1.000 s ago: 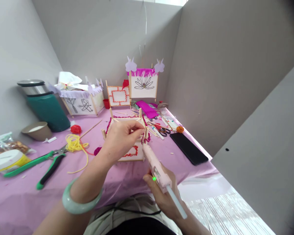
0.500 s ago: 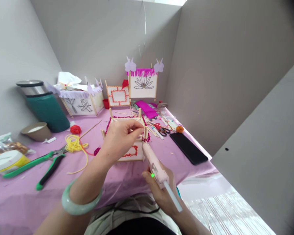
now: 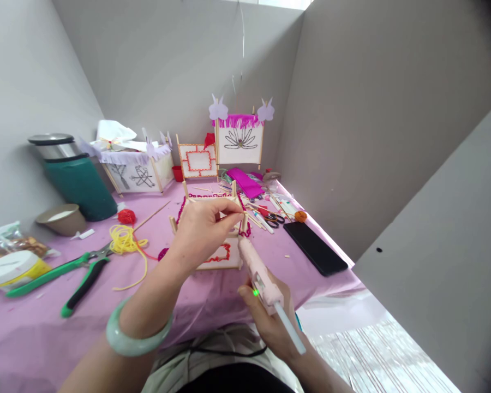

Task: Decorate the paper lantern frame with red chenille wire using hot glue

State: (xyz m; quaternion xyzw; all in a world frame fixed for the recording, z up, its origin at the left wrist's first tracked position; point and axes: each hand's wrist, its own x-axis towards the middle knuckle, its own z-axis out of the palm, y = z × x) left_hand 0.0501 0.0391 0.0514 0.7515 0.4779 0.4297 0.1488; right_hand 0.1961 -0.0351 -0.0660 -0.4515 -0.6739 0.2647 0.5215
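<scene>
Head view, L to R: we've got a plastic bag (image 3: 14, 240) and white-lidded tub (image 3: 12, 268) at the counter's (image 3: 213, 297) L end, teal bottle (image 3: 79, 183) + brown cup (image 3: 61, 221) behind, then green-handled pliers (image 3: 79, 270). Next: yellow yarn (image 3: 125, 240), red yarn ball (image 3: 126, 216), w/ lilac-fringed box (image 3: 137, 172) farther back. Our L hand (image 3: 204, 232) is closed, thumb + fingers pinching magenta yarn (image 3: 240, 225) by the near-R post of the stick frame (image 3: 223, 264), which sits mid-counter, partly hidden by that hand. Behind it stand the red-trimmed panel (image 3: 198, 161) & flower panel (image 3: 240, 144). Our R hand (image 3: 272, 322) is wrapped around the pink glue gun (image 3: 258, 267), tip up at the frame's near-R corner; can't tell if it's touching. Farther R: scissors (image 3: 274, 220), orange yarn ball (image 3: 300, 216), black phone (image 3: 316, 248) lying flat.
</scene>
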